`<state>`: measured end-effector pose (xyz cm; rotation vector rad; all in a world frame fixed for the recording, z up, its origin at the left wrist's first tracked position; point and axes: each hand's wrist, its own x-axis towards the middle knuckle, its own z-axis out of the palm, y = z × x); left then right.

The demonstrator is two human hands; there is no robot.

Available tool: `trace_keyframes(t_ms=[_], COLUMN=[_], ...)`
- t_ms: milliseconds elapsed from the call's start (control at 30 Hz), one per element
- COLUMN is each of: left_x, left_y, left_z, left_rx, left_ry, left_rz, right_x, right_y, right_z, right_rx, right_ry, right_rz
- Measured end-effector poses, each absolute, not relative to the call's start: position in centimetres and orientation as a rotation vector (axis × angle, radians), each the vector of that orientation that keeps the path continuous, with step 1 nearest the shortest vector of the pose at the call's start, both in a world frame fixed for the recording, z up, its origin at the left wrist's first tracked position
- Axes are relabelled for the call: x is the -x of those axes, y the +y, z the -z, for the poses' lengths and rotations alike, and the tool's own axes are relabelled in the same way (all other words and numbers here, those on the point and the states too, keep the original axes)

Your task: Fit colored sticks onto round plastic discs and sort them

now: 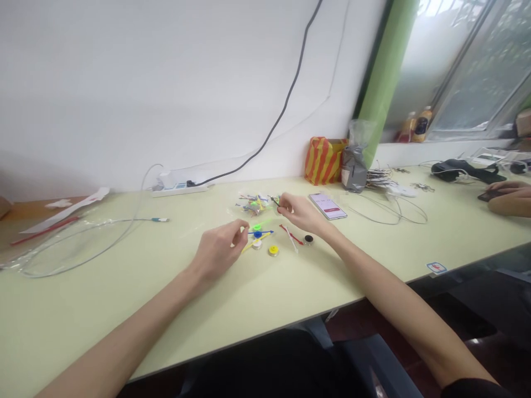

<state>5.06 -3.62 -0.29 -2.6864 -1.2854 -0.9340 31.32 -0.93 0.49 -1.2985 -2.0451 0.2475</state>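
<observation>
Close to the near edge of the pale desk (249, 301), toward its right end, a small blue-and-white sticker (436, 268) lies flat. Further in, around the middle of the desk, sits a yellow disc (273, 251), with a white disc (257, 244) just to its left and a black disc (308, 240) well to its right. Between the yellow and black ones, a red arrow (297, 240) and a white arrow (292, 239) lie crossed. A yellow arrow (262, 239) slants by the white disc, and a blue arrow (269, 232) points right across a blue disc (258, 235); a green disc (257, 227) lies right behind.

The left hand (222, 243) is at the left ends of these arrows, thumb and fingertips curled close together — whether they grip one, I cannot tell. Beyond the discs, the right hand (299, 211) pinches a thin dark piece (275, 202) between thumb and fingers, next to a clear bag of colored parts (254, 205). A phone (327, 205) with a lit screen lies just right of that hand. Toward the desk's right end, another person's hand (508, 189) rests at a dark object (490, 194).

Toward the left end a gray cable (97, 260) loops out. Along the far edge, against the wall, stand a power strip (180, 189), a red-and-yellow striped bag (321, 161) and a gray bag (354, 171); two bottles (422, 125) stand on the window ledge behind.
</observation>
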Motion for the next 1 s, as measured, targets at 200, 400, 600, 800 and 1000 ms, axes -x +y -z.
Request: trace_keyframes(t_ms=[200,400,600,800,1000], left_x=[-5.4,-5.4,-5.5,-5.4,-4.7], left_y=[-3.9,-4.2,-4.8,-4.3,-2.8], left_z=[0.3,0.0,-1.0,-0.6,-0.2], left_rx=[2.926,2.993,3.243,3.216,3.002], left_ry=[-1.263,-1.245,-1.104,-1.135,-1.222], left_rz=[0.985,1.012,0.941,1.057,1.247], right_x=[-28.0,-27.2,-28.1,-28.0,-26.8], right_y=[-3.7,-4.2,-4.2,-3.6,-2.3], right_z=[-1.5,-1.1,-1.5,-0.9,0.7], right_rx=[0.747,0.671,0.554,0.693,0.976], right_ry=[-2.039,-2.002,-2.002,-2.056,-2.345], right_rz=[-0.853,-1.143,-1.404,-1.13,-0.367])
